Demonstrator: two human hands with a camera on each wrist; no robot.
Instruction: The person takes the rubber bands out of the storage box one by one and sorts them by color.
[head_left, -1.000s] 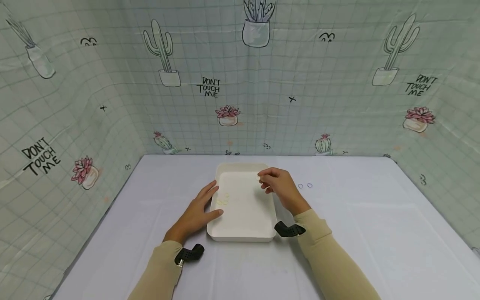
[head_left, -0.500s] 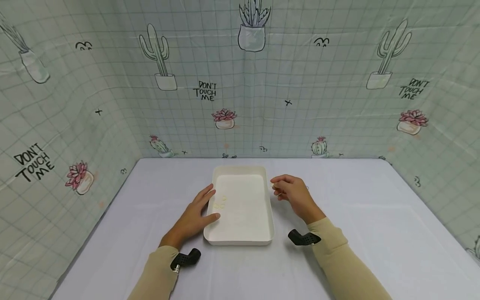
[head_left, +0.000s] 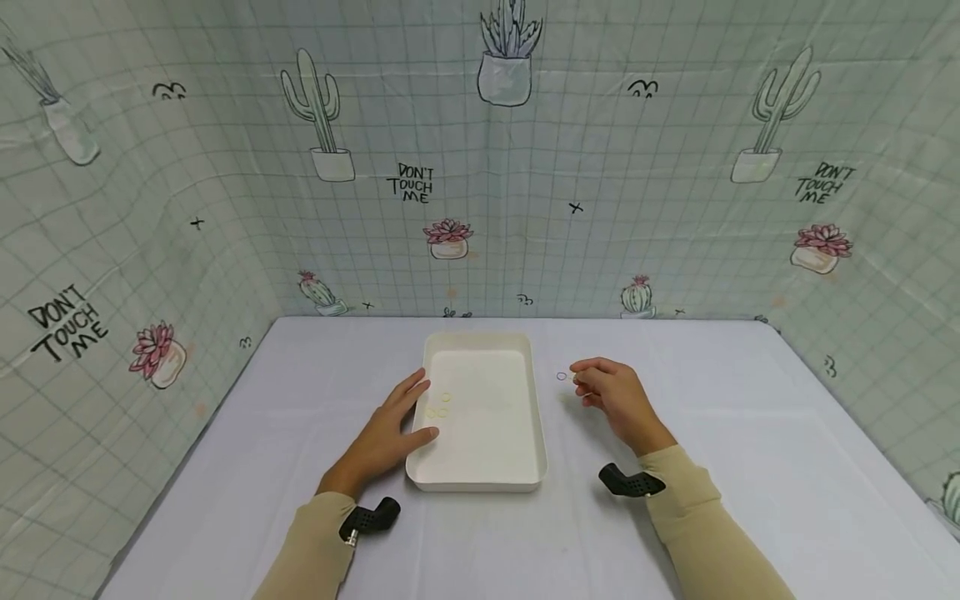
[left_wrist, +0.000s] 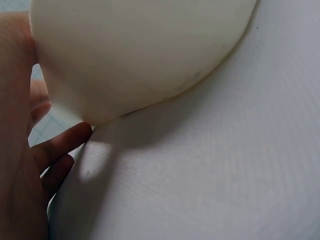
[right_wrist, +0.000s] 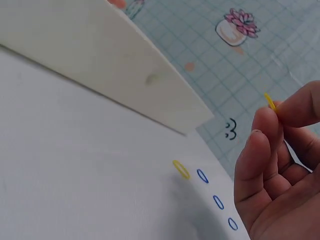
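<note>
Your white-covered table (head_left: 750, 467) holds the shallow white rectangular plastic tray (head_left: 480, 479) square in front of you, sitting where it was a second ago. Your left hand (head_left: 386, 433) hasn't budged either: fingers straight, flat against the tray's left wall, thumb at the near corner, steadying it without gripping. The move is all on the other side. Your right hand (head_left: 618, 396) was over the tray a second ago and has since swung out past its right rim, so now it hovers above the cloth well clear of the tray. The wrist view shows thumb and forefinger pinched on a small yellow elastic ring (right_wrist: 270, 101), the other fingers loosely curled. Just below lie one more yellow ring (right_wrist: 181, 169) and three small blue rings (right_wrist: 218, 202) in a row on the cloth. Three pale yellow rings (head_left: 438, 408) rest inside the tray near your left fingertips. By the look of it, you're mid-cycle, gathering rings by colour.
</note>
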